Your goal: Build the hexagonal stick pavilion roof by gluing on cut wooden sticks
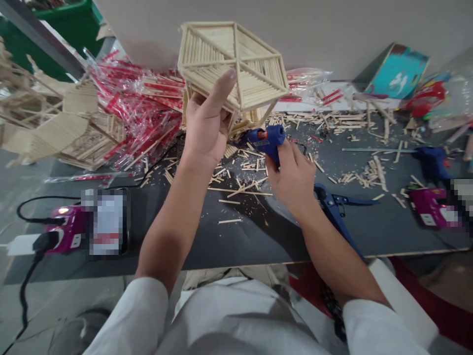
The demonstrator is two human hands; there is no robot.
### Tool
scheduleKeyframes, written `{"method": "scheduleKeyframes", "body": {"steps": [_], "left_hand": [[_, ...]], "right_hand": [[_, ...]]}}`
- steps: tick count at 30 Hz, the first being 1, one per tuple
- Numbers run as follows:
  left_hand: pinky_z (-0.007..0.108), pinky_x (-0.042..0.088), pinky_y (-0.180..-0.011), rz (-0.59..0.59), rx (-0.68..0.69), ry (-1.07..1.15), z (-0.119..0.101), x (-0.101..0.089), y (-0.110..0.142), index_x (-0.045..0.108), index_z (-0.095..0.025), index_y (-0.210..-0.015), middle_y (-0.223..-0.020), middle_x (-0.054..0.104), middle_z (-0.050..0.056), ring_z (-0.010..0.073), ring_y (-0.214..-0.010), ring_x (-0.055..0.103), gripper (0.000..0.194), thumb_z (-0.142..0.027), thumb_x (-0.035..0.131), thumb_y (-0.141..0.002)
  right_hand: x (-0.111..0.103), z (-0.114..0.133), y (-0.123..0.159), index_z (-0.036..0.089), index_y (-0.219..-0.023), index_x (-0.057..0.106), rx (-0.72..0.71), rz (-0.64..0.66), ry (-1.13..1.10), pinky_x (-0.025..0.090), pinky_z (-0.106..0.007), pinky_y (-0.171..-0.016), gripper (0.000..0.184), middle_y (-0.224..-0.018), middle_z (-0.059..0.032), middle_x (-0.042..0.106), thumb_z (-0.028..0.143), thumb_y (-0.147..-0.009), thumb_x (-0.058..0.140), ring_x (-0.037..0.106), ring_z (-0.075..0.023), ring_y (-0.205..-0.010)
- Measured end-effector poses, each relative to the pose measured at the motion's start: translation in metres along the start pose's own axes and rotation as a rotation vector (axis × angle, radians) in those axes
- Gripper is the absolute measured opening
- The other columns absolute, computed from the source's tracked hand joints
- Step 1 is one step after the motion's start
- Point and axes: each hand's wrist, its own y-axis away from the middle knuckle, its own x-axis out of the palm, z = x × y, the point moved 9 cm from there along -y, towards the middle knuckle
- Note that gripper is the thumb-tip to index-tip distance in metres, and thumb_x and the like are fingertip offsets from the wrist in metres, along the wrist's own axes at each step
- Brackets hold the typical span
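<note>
1. Nearest the camera is the person's white shirt [236,320], on the near side of the hexagonal stick model [209,44], which is raised above the table [229,251].
2. Well to the left of the model are other stick assemblies [64,130], with a green bin [74,22] beyond them.
3. Left of the model and nearer the person lie a purple power adapter [76,224] with plugs in it and, just beside that, a blurred-out phone [109,222].
4. Directly left of the model, red-and-clear wrappers [129,108] are heaped, some around sticks.
5. The left hand [207,118] grips the model at its near left edge: the thumb lies across the upper face, pointing toward the centre, while the fingers are partly hidden underneath. Most of the panel extends beyond and to the right of this grip.
6. Below the model, cut stick pieces [254,165] litter the table.
7. Below the model's right part, the right hand [293,175] is closed around the handle of a blue glue gun [271,140]. Its nozzle points left, under the model; whether they touch cannot be told.
8. Right of the model and nearer the person lie blue-handled cutters [334,212].
9. Farther right of the model are a turquoise panel [401,74], a second glue gun [432,162] and another purple adapter [428,204].
</note>
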Motion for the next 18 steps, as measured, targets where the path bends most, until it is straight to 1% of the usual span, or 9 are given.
{"method": "scheduleKeyframes", "body": {"steps": [3,5,8,12,15,18], "left_hand": [[0.041,0.050,-0.125,0.011,0.022,0.010,-0.0020,0.0005,-0.0006,0.072,-0.029,-0.101,-0.118,0.081,-0.004,0.0220,-0.139,0.064,0.013,-0.016,0.071,-0.102],[0.039,0.052,-0.123,0.003,0.019,-0.006,-0.0015,-0.0008,-0.0010,0.073,-0.030,-0.105,-0.119,0.082,-0.006,0.0215,-0.139,0.064,0.013,-0.018,0.071,-0.103],[0.040,0.052,-0.123,0.013,0.029,-0.006,-0.0021,-0.0003,-0.0013,0.073,-0.031,-0.110,-0.121,0.081,-0.007,0.0218,-0.139,0.063,0.013,-0.019,0.069,-0.103],[0.039,0.051,-0.122,0.025,0.040,0.026,-0.0026,0.0008,-0.0023,0.072,-0.028,-0.105,-0.117,0.081,-0.004,0.0206,-0.138,0.064,0.012,-0.016,0.069,-0.103],[0.040,0.052,-0.121,0.029,0.043,0.058,-0.0026,0.0007,-0.0035,0.072,-0.024,-0.102,-0.114,0.080,-0.002,0.0214,-0.132,0.068,0.007,-0.017,0.071,-0.102],[0.042,0.051,-0.123,0.023,0.036,0.083,-0.0020,-0.0012,-0.0045,0.071,-0.023,-0.102,-0.110,0.079,-0.001,0.0214,-0.130,0.070,0.006,-0.016,0.070,-0.102]], "right_hand": [[-0.0038,0.0016,0.0006,0.016,-0.146,0.057,-0.014,-0.028,-0.009,0.060,-0.036,-0.079,0.040,-0.110,-0.0163,0.076,0.023,-0.106,0.050,0.075,-0.0280,-0.097],[-0.0046,0.0012,0.0010,0.016,-0.145,0.057,-0.008,-0.031,-0.030,0.060,-0.036,-0.079,0.040,-0.109,-0.0162,0.075,0.022,-0.106,0.051,0.075,-0.0281,-0.098],[-0.0037,-0.0007,0.0019,0.017,-0.145,0.057,0.007,-0.013,-0.056,0.060,-0.037,-0.081,0.041,-0.110,-0.0166,0.075,0.022,-0.105,0.050,0.075,-0.0295,-0.101],[-0.0039,-0.0022,0.0034,0.018,-0.147,0.055,0.009,0.006,-0.075,0.060,-0.040,-0.082,0.041,-0.110,-0.0163,0.073,0.023,-0.106,0.049,0.074,-0.0303,-0.101],[-0.0076,-0.0005,0.0038,0.017,-0.146,0.055,-0.014,-0.017,-0.056,0.060,-0.038,-0.081,0.040,-0.109,-0.0161,0.074,0.023,-0.107,0.049,0.075,-0.0292,-0.098],[-0.0098,0.0020,0.0042,0.016,-0.143,0.056,-0.038,-0.032,-0.019,0.059,-0.036,-0.081,0.038,-0.108,-0.0160,0.075,0.023,-0.107,0.048,0.075,-0.0279,-0.097]]}}
